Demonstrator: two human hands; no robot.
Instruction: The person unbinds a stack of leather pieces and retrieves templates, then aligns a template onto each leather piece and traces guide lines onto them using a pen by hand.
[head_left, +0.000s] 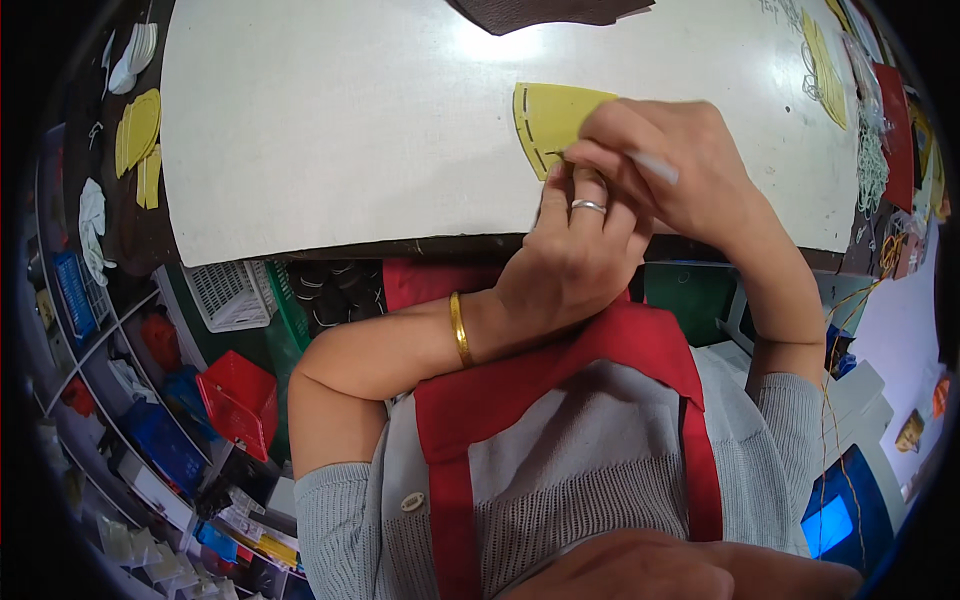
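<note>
A yellow fan-shaped pattern piece (548,112) lies on the white tabletop, with short dark dashes along its curved left side and lower edge. My right hand (672,160) is closed around a slim pen (655,168) with a pale barrel. Its dark tip meets the piece near the lower dash. My left hand (575,245), with a ring on one finger, rests at the near edge of the piece. Its stretched fingers lie on the yellow material right beside the pen tip. Both hands cover the piece's right part.
Dark brown sheet material (545,12) lies at the far edge of the white tabletop (330,130). More yellow pieces (140,125) sit at the left, others (823,75) at the right beside pale green cords (872,165). Below the table stand a white basket (230,295) and a red bin (240,400).
</note>
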